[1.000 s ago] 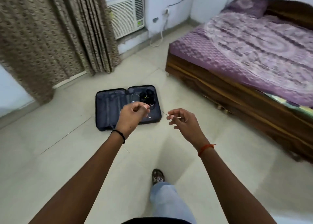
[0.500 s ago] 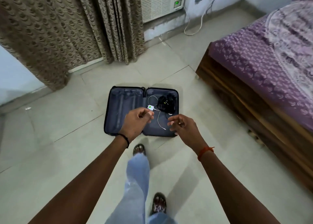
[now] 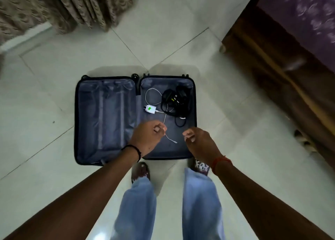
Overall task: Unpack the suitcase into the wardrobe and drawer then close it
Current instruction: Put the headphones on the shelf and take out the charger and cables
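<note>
Two legs in light blue jeans [image 3: 137, 203] fill the bottom centre of the frame, our patterned sandals [image 3: 140, 170] on the pale tiled floor [image 3: 54, 185]. Just above them our left hand [image 3: 146, 138], with a black band on its wrist, pinches a thin white cable [image 3: 164, 120] between curled fingers, its plug end dangling free at lower right of the grip. Our right hand [image 3: 199, 141], with an orange thread on the wrist, hangs just beside it with fingers loosely curled, its grip holding nothing. Both hands hover over the suitcase [image 3: 79, 122], which lies open flat on the floor at frame centre. Its left half shows only grey lining; its right half holds a white charger [image 3: 150, 109] with a green mark, joined to the cable, and a tangle of black cords [image 3: 175, 99]. Farther off, a patterned curtain [image 3: 54, 4] hangs at upper left and a wooden bed [image 3: 272, 58] with a purple cover sits at upper right.
</note>
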